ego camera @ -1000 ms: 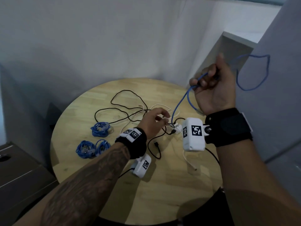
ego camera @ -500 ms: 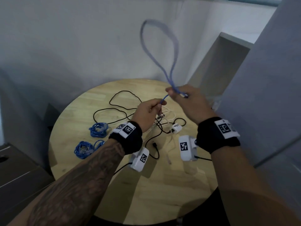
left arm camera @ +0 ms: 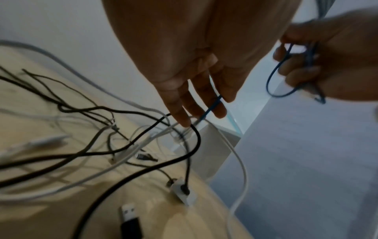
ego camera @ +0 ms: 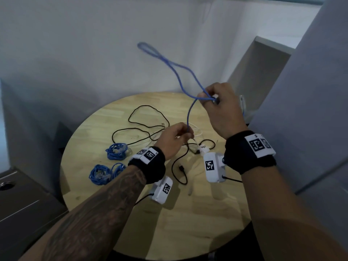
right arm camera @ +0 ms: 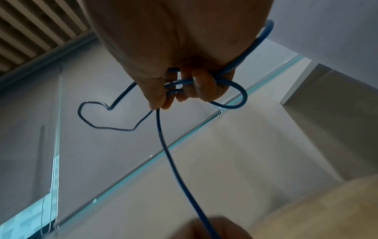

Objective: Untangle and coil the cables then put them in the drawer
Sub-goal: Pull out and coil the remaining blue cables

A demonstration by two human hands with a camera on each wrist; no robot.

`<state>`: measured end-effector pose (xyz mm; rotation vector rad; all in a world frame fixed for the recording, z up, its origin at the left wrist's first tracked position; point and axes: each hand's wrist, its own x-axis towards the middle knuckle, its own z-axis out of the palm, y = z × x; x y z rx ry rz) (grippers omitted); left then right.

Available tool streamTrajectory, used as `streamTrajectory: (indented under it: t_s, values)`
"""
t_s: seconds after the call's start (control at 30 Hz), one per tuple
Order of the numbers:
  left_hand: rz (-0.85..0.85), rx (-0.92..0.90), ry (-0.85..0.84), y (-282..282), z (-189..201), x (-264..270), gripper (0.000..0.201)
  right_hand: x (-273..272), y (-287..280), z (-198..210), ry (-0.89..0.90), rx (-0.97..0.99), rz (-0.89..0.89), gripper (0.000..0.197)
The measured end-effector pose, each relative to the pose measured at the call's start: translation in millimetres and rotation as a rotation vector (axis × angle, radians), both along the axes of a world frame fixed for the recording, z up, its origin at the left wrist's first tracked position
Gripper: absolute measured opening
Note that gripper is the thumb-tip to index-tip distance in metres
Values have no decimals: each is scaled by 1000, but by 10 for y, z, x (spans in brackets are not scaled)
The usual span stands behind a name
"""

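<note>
Blue cable (ego camera: 190, 112) ran taut between the two hands above the round wooden tabletop (ego camera: 188, 223). The right hand (ego camera: 223, 108), raised toward 1 o'clock of the tabletop, was clenched around several turns of it, and in the right wrist view the fingers (right arm camera: 201, 87) curled over two or three strands while a small loop bulged out beside them. From that fist a long loose loop (ego camera: 160, 57) swung up toward 11 o'clock against the white wall. The left hand (ego camera: 174, 138), lower and near the tabletop's centre, pinched the cable's lower stretch; the left wrist view showed the strand (left arm camera: 212, 105) passing between its fingers. Beneath that hand lay a tangle of black cables (ego camera: 143, 129) and white cables (ego camera: 197, 131), with a black USB plug (left arm camera: 131, 221) lying free. Two blue coils (ego camera: 115, 150) (ego camera: 105, 173) sat at 9 o'clock on the tabletop, well apart from the tangle.
</note>
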<state>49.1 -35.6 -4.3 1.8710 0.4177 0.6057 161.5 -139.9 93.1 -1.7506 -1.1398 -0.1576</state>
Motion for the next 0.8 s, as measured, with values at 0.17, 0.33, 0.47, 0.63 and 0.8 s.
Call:
streamTrajectory:
  t_s: [0.17,0.33,0.47,0.63,0.8]
  values:
    - [4,61,130,76,-257,-15,14,3,-86,277,260,325,21,17]
    - [108,-238,-22,85,57,-25,36,78,-169,171,298,130,-31,19]
    - [261,-108,-162,70,208,-53,53,-9,-188,127,332,52,11,22]
    - [250,418,-24,2,174,-191,28,-129,-237,106,465,-19,109,21]
    - [61,21,35,-37,359,-518,11,41,-450,-18,303,-137,-127,27]
